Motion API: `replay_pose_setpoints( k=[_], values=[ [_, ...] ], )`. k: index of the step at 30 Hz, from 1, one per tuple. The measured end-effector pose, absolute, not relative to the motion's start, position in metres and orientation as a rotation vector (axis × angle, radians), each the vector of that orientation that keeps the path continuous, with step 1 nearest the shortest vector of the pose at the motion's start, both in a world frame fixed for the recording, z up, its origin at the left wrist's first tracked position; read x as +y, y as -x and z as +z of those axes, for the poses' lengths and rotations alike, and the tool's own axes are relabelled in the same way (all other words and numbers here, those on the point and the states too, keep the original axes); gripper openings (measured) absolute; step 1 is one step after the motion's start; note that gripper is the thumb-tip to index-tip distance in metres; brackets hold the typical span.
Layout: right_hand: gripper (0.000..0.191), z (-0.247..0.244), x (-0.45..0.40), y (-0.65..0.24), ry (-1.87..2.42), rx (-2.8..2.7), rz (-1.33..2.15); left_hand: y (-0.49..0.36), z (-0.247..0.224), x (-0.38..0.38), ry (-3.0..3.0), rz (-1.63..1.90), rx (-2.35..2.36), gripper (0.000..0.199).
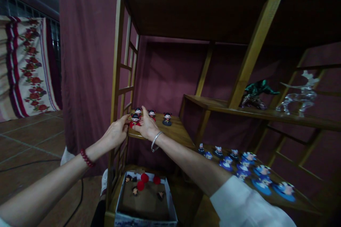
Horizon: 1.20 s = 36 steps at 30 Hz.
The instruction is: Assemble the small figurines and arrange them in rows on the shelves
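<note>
Left hand (114, 134), right hand (147, 127): fingers spread, touching either side of red doll (135, 120), pinch unclear | doll at wooden shelf (176, 133) front corner | cardboard box (145, 217) at 6 o'clock below

Free room above the red figurines (151, 114), wooden shelf upright (116, 60) at left
</note>
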State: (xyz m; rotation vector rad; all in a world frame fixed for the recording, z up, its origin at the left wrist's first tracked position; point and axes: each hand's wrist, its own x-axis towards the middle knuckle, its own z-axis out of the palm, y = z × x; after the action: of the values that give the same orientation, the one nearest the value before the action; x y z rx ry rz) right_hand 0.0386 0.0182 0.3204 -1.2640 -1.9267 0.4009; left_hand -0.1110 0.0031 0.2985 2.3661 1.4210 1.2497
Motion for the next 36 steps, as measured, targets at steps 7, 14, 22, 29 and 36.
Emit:
replay_pose_setpoints(
  k=[7, 14, 22, 29, 36],
  values=[
    [0.092, 0.316, 0.028, -0.039, 1.249, -1.907, 0.440, 0.108, 0.297, 0.002, -2.381, 1.250, 1.532, 0.051],
    [0.084, 0.317, 0.030, -0.040, 1.260, -1.934, 0.419, 0.106, 0.301, -0.003, -2.387, 1.229, 1.598, 0.049],
    [0.076, 0.317, 0.025, -0.041, 1.263, -1.899, 0.410, 0.106, 0.296, -0.001, -2.422, 1.273, 1.581, 0.048],
    [0.066, 0.322, 0.005, -0.046, 1.248, -1.871, 0.428, 0.104, 0.292, -0.005, -2.432, 1.392, 1.559, 0.039],
    [0.056, 0.321, 0.001, -0.051, 1.299, -1.901, 0.369, 0.104, 0.285, -0.015, -2.497, 1.554, 1.523, 0.027]
  ],
)
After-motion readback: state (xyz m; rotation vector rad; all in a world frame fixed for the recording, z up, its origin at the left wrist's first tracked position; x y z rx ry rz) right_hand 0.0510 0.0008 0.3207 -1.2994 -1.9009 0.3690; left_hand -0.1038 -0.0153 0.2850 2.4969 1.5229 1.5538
